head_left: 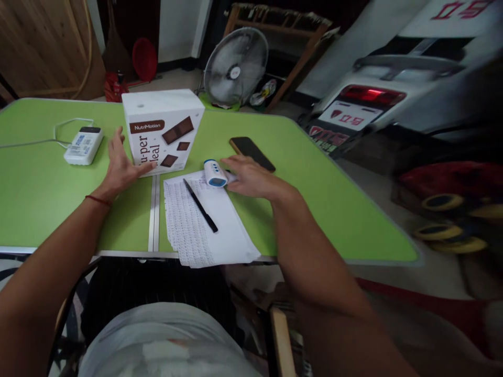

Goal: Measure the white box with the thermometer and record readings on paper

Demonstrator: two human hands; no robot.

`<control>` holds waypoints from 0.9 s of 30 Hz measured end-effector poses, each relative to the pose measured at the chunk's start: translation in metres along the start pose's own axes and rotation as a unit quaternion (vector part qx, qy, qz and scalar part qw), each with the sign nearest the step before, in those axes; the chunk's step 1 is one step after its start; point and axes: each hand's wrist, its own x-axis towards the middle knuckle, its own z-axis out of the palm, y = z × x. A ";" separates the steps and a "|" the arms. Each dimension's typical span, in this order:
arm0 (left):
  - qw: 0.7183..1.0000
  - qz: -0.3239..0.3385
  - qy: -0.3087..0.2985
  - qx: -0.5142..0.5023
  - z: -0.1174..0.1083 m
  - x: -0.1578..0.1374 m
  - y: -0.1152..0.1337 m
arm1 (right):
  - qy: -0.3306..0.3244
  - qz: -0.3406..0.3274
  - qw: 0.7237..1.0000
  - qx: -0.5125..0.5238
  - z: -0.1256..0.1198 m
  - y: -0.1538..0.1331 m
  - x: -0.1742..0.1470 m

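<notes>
A green table (47, 183) carries a black phone (251, 153) lying flat towards the far edge, a white power bank (84, 145) with a white cable (37, 140) trailing off to the left, and a black pen (200, 205) lying slantwise on a stack of printed sheets (204, 222) that overhang the near edge. Beyond the table a pedestal fan (236, 68) stands on the floor before a wooden rack (281, 31), with a red round object (144, 57) further left. To the right the rear of a white car (393, 89) shows a red tail light (372, 95).

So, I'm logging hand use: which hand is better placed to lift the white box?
Probably the left hand: it rests against the white box, while the right hand is on the thermometer.
</notes>
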 end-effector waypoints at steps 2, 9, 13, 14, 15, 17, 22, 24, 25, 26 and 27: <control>0.996 0.039 0.058 0.060 -0.003 -0.001 0.007 | 0.091 0.000 0.995 0.035 -0.002 -0.012 -0.004; 0.962 0.105 0.205 0.146 0.000 -0.006 0.027 | 0.037 -0.040 0.981 0.186 0.001 -0.072 -0.012; 0.982 0.081 0.101 0.140 0.011 -0.016 0.042 | -0.028 -0.028 0.992 0.120 0.011 -0.081 -0.011; 0.984 0.089 0.046 0.148 0.014 -0.018 0.045 | -0.035 -0.034 0.993 0.111 0.013 -0.080 -0.011; 0.983 0.101 -0.011 0.155 0.017 -0.020 0.047 | -0.037 -0.046 0.993 0.105 0.014 -0.080 -0.010; 0.968 0.127 -0.128 0.172 0.020 -0.023 0.049 | -0.021 -0.077 0.991 0.107 0.017 -0.078 -0.010; 0.917 0.138 -0.284 0.245 0.027 -0.032 0.052 | 0.092 -0.137 0.967 0.196 0.021 -0.068 -0.014; 0.917 0.142 -0.292 0.234 0.030 -0.036 0.054 | 0.129 -0.148 0.950 0.241 0.022 -0.062 -0.016; 0.917 0.145 -0.298 0.220 0.032 -0.038 0.055 | 0.143 -0.157 0.942 0.258 0.024 -0.059 -0.018; 0.917 0.153 -0.305 0.206 0.034 -0.039 0.056 | 0.156 -0.165 0.936 0.268 0.027 -0.055 -0.019; 0.914 0.159 -0.316 0.197 0.036 -0.041 0.057 | 0.168 -0.170 0.931 0.275 0.031 -0.053 -0.019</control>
